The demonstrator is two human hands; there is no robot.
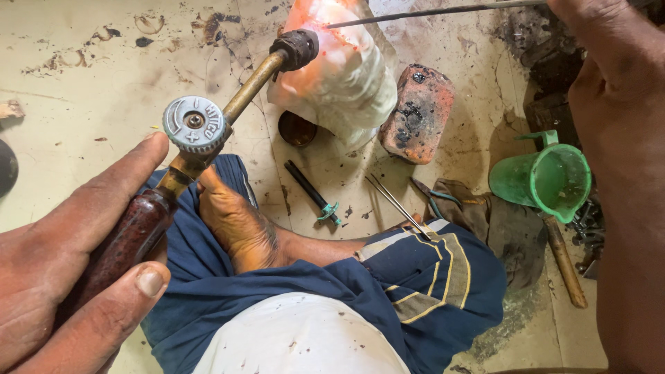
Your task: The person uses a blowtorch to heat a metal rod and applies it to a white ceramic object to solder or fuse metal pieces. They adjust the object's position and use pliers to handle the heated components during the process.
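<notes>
Floor: pale, stained, dark scorch marks and grit; person seated cross-legged on it, foot tucked in.

Left hand wrapped round the dark red handle of a brass torch; grey valve knob by the thumb, black nozzle aimed at a white-and-orange glowing block.

Small round tin below the block. Black tool and thin tweezers on the floor. Scorched brick beside the block.

Green jug far right.

Right hand pinches a thin rod, tip reaching the block.
</notes>
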